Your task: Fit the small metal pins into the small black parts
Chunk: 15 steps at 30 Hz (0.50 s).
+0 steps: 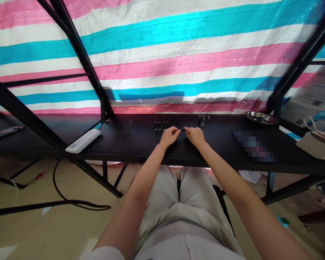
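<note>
Pale trousers (176, 206) were seen nearest, below the table edge. Above them, a small black piece (182, 130) was pinched between the fingertips of the left hand (168, 136) and the right hand (195, 136), both hands being closed on it, over the middle of a black table (119, 144). The piece was judged light, stiff and possibly slippery, best taken by its ends; its exact form was too small to tell. A row of small black upright pieces (160, 125) was placed just left of the hands. A steel dish (261, 117) was set at the far right edge. A white power bank (83, 141) lay left. A striped tarpaulin (162, 72) was hung behind.
</note>
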### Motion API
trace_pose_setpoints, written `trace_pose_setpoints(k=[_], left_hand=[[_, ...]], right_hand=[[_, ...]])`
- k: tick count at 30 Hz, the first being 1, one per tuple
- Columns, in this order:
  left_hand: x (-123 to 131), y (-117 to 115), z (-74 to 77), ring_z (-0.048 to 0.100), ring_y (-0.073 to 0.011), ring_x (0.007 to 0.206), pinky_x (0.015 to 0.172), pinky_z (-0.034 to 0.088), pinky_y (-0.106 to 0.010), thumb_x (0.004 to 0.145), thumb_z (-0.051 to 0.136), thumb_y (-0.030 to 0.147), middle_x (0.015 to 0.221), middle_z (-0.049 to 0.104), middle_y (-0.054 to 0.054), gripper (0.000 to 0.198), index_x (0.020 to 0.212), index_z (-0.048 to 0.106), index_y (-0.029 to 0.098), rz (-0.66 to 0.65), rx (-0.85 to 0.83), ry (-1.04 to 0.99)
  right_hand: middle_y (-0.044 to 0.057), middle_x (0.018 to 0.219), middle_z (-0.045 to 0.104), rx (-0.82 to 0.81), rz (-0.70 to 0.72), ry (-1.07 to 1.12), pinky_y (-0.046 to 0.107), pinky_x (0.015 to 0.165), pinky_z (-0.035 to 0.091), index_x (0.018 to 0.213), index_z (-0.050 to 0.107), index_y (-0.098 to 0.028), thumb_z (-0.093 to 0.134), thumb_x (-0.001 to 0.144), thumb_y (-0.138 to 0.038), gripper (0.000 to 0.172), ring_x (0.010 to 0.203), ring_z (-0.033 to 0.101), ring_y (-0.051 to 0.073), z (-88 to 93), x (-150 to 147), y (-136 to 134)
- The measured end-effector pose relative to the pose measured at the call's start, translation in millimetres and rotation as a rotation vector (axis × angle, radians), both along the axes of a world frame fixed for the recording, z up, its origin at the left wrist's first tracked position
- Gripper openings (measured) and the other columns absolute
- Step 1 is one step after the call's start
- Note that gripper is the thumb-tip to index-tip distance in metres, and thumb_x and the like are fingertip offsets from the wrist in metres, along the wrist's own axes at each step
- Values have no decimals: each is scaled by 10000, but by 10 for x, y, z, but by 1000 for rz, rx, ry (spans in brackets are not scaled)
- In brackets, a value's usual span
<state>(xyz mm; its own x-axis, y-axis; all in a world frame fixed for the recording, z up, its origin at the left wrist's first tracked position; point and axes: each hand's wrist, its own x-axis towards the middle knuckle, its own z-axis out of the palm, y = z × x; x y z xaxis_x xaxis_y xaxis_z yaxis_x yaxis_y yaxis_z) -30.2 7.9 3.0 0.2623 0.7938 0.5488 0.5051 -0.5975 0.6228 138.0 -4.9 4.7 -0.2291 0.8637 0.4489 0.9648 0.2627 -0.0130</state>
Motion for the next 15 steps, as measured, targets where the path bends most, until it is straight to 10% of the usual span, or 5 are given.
trace_pose_setpoints(k=[15], left_hand=[[-30, -3, 3, 500, -97, 566, 624, 397, -233, 897, 390, 413, 594, 572, 11, 415, 607, 556, 167, 37, -4, 13]], right_hand=[[86, 1003, 692, 34, -28, 37, 258, 676, 357, 1118, 643, -206, 329, 935, -282, 371, 807, 631, 171, -20, 13, -2]])
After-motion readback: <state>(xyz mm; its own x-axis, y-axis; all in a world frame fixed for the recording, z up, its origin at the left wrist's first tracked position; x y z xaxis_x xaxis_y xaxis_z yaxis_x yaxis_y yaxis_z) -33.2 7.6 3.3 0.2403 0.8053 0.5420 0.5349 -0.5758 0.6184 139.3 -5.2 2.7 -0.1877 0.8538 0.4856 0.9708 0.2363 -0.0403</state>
